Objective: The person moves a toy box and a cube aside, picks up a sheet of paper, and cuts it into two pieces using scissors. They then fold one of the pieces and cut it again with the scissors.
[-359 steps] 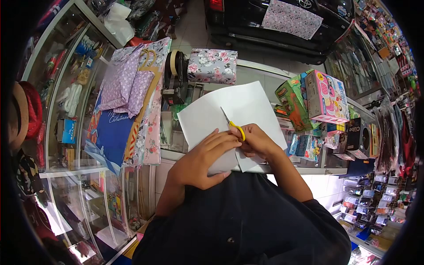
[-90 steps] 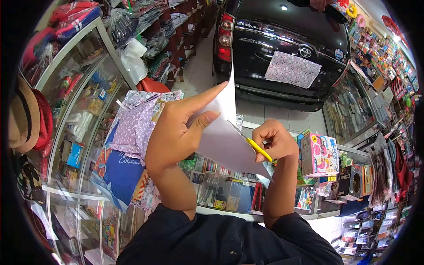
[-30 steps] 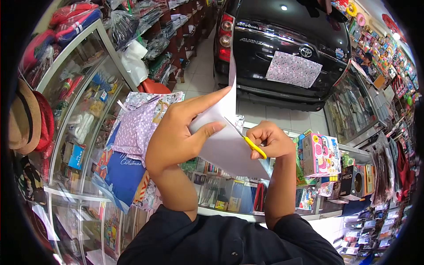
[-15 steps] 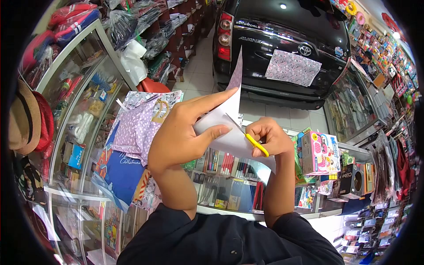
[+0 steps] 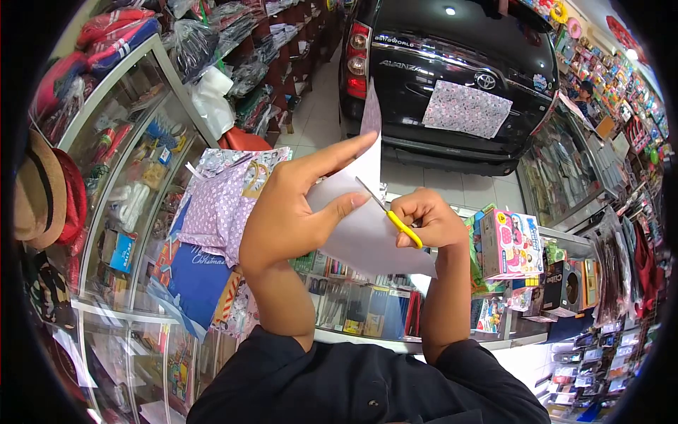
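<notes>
— What holds what here, biggest first?

— A black car (image 5: 452,56) is parked behind, with a patterned sheet (image 5: 466,107) lying on its rear. On the left, a tall glass cabinet (image 5: 113,162) keeps small goods on its shelves. Below the hands, a glass counter (image 5: 353,339) holds upright rows of pens and slim packs. Toy boxes (image 5: 512,244) stand on its right end and gift wrap (image 5: 215,205) is piled on its left.

— And the hands?

— Both are raised above the counter. The left hand (image 5: 289,212) pinches a white sheet of paper (image 5: 360,237) between thumb and fingers, forefinger stretched along its top edge. The right hand (image 5: 431,219) is closed round yellow-handled scissors (image 5: 392,215), with the blades at the sheet's middle.

— Anything unclear?

— The cabinet's goods are too small to name. Fingers cover the scissor loops, and I cannot tell how far the blades gape. The sheet hides the counter's top behind it.
</notes>
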The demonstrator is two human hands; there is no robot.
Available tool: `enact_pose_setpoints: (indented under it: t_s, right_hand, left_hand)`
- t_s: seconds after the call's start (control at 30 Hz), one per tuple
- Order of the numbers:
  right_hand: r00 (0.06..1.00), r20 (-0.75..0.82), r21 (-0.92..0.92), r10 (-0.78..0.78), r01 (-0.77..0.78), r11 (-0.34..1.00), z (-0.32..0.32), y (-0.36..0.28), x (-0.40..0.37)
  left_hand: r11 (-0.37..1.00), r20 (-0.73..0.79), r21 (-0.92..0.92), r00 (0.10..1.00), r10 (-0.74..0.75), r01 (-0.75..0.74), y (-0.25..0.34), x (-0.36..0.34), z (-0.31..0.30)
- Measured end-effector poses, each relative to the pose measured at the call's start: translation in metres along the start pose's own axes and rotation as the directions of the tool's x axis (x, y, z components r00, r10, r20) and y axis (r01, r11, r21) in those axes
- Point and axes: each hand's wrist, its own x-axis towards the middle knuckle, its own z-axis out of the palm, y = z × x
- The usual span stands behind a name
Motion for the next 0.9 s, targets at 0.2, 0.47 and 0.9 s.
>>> enact_pose_setpoints:
  t_s: [0.2,0.47,0.9]
  right_hand:
    - [0.999,-0.002,-0.086,-0.049,0.048,0.995,-0.001,0.002,0.001]
    - [1.000,-0.006,-0.012,0.018,-0.018,1.000,-0.003,0.006,-0.001]
    - [0.999,0.021,-0.050,-0.031,0.032,0.998,-0.005,0.006,-0.001]
  left_hand:
    - [0.999,0.056,0.050,0.998,0.020,-0.022,-0.006,0.001,-0.005]
    - [0.999,0.099,0.025,0.994,-0.038,0.036,-0.005,-0.002,-0.004]
    - [0.999,0.094,0.050,0.995,-0.021,0.017,-0.006,-0.001,-0.002]
